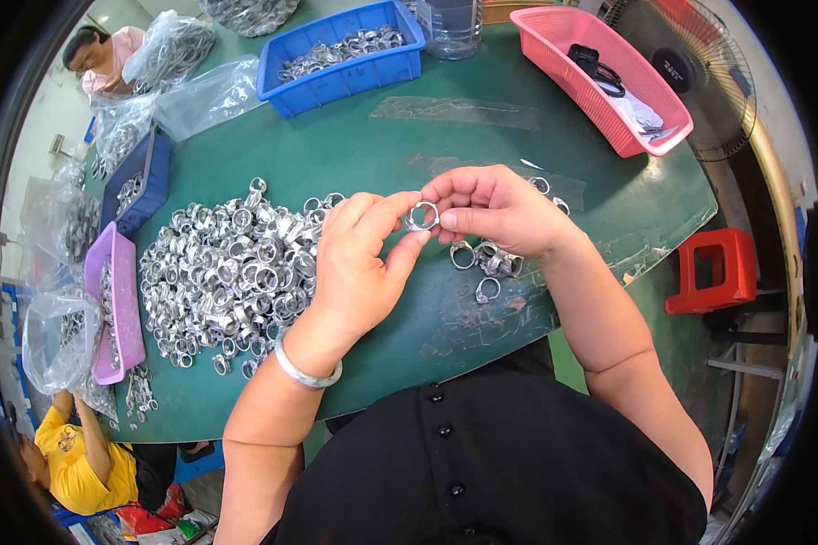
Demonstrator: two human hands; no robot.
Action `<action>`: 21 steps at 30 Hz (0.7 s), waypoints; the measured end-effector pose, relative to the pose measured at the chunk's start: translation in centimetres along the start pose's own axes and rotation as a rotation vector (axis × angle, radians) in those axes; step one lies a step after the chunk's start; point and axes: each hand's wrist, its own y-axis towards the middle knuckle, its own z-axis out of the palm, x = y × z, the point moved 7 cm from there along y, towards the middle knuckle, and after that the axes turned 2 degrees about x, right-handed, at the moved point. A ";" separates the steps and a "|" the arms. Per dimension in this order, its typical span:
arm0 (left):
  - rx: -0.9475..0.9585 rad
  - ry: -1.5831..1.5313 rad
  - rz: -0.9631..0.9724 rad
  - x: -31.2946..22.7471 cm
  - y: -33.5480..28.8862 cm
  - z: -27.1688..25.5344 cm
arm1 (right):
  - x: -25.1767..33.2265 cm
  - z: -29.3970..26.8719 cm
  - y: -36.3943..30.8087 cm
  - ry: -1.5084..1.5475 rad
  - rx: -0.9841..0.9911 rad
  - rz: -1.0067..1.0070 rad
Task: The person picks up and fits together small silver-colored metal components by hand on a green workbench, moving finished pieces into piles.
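A silver metal ring [411, 218] with small lugs is held between my two hands, above the green table [382, 363]. My left hand [364, 263] pinches its left side between thumb and fingertips. On the other side, the thumb and fingers of my right hand [500, 211] grip the same ring. A large heap of similar metal rings [227, 268] spreads to the left of my left hand. Below my right hand lies a small group of rings [498, 261], partly overlapping. Some others show behind that hand's wrist.
Blue bins [341, 77] and a purple basket [114, 300] hold metal parts, beside plastic bags [59, 336]. A pink basket [600, 82] stands far right near a fan [732, 82]. A red stool [713, 272] is by the right edge. Two other people sit at left.
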 end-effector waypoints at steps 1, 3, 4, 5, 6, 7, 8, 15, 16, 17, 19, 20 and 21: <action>0.000 0.001 0.001 -0.1 0.0 -0.1 | 0.0 0.0 0.0 0.006 -0.008 -0.001; 0.016 0.009 -0.002 -0.2 0.0 -0.1 | 0.0 0.0 0.0 0.015 -0.008 -0.030; 0.015 0.010 -0.003 -0.2 0.0 -0.1 | 0.2 0.0 0.0 0.025 -0.004 -0.057; -0.001 -0.034 -0.005 -0.3 0.0 -0.1 | 0.2 0.1 0.0 0.025 -0.003 -0.057; -0.016 -0.078 -0.007 -0.3 0.0 -0.2 | 0.4 0.1 0.0 -0.020 -0.006 -0.076; -0.017 -0.077 -0.008 -0.2 -0.1 -0.1 | 0.5 0.1 0.1 -0.065 -0.007 -0.095; -0.023 -0.096 -0.011 0.1 -0.2 0.0 | 0.4 0.2 0.1 -0.065 -0.006 -0.095; -0.006 -0.319 -0.113 1.2 -0.6 0.5 | 1.4 0.4 -0.2 -0.140 -0.046 -0.285; -0.006 -0.318 -0.112 1.2 -0.6 0.4 | 1.7 0.3 -0.2 -0.139 -0.059 -0.326; 0.018 -0.477 -0.186 1.7 -0.7 0.7 | 1.8 0.4 -0.3 -0.138 -0.059 -0.328; 0.043 -0.635 -0.259 2.1 -0.9 1.1 | 1.6 0.1 -0.4 -0.064 -0.130 -0.242; 0.069 -0.644 -0.235 1.9 -0.9 1.1 | 1.6 0.0 -0.4 -0.065 -0.131 -0.243; 0.095 -0.652 -0.210 1.6 -0.9 1.2 | 1.8 -0.2 -0.5 -0.135 -0.140 -0.284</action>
